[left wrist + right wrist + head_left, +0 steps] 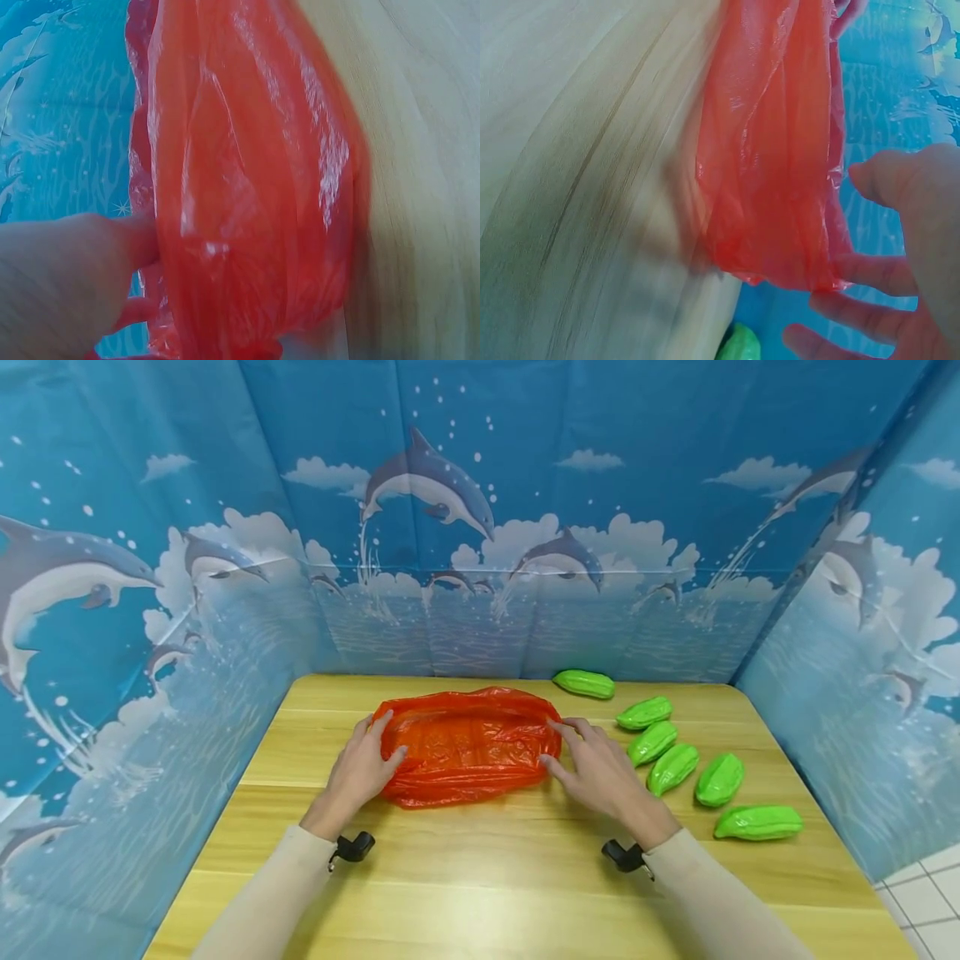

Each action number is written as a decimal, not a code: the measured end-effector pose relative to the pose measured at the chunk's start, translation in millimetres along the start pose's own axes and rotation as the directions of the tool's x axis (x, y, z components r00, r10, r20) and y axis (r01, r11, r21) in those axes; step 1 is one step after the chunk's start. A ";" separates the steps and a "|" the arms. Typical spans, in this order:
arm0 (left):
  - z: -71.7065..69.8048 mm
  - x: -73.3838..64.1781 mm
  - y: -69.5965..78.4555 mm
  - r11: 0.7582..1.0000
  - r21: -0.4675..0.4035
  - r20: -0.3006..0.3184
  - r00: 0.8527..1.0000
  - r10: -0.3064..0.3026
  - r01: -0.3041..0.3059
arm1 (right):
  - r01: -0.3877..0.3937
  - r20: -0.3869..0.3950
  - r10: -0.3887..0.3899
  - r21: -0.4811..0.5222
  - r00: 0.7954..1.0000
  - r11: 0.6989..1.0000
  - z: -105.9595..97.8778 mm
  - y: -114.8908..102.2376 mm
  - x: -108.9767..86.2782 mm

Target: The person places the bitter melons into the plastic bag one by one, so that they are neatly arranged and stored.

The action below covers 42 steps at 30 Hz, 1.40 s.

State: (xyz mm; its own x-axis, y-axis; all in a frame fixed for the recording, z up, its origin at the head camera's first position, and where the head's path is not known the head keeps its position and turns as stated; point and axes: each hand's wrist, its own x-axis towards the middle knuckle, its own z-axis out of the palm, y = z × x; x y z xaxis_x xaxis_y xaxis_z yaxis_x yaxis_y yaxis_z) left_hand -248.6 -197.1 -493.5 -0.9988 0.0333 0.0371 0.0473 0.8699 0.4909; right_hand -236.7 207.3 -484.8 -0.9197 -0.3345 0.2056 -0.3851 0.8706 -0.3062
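Observation:
A red plastic bag [465, 743] lies on the wooden table with its mouth spread open upward. My left hand [358, 767] is at the bag's left end, with fingers apart and the thumb over the rim. Opposite it, my right hand [600, 770] has its fingers spread at the right end. In the right wrist view, fingertips [874, 274] meet the bag's edge while the thumb stands apart from it. The left wrist view has the bag's side [247, 180] covering part of the left fingers.
Several green, ridged, star-fruit-like pieces [673, 768] lie on the table to the right, one of them [583, 683] by the back edge. A dolphin-print curtain [480, 610] closes off the back and both sides. The wooden tabletop [480, 877] extends toward me.

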 end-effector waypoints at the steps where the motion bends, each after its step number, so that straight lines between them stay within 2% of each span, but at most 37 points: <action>1: 0.1 -0.1 -0.3 1.000 0.002 -0.003 1.000 0.008 -0.008 | 0.003 -0.002 -0.003 -0.005 1.000 1.000 -0.3 -0.1 -0.6; 11: 0.7 -3.5 1.4 0.995 0.026 -0.020 0.995 0.098 -0.097 | 0.020 -0.026 -0.021 -0.032 0.999 0.999 -6.8 1.7 -15.2; 23: 3.9 -11.8 6.5 0.993 -0.013 0.039 0.992 0.118 -0.118 | 0.038 -0.058 -0.041 -0.052 0.998 0.998 -15.3 5.5 -40.5; 31: 6.3 -18.4 15.1 0.986 -0.039 0.055 0.985 0.162 -0.160 | 0.039 -0.077 -0.045 -0.075 0.996 0.996 -24.4 7.3 -55.2; 38: 8.8 -24.6 18.7 0.985 -0.041 0.048 0.984 0.172 -0.170 | 0.057 -0.152 -0.061 -0.033 0.987 0.998 -32.3 10.8 -72.1; 42: 12.0 -28.7 20.6 0.984 -0.060 0.054 0.983 0.174 -0.170 | 0.007 -0.225 -0.011 -0.018 0.974 1.000 -39.5 20.0 -89.8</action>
State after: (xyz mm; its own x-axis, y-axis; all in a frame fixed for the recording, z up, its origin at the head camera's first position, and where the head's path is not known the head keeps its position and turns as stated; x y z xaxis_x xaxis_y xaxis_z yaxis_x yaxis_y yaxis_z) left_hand -219.1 -174.2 -494.9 -0.9748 0.2104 0.0746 0.2176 0.8206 0.5284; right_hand -158.7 269.0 -472.7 -0.8746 -0.2548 0.4125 -0.3905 0.8745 -0.2878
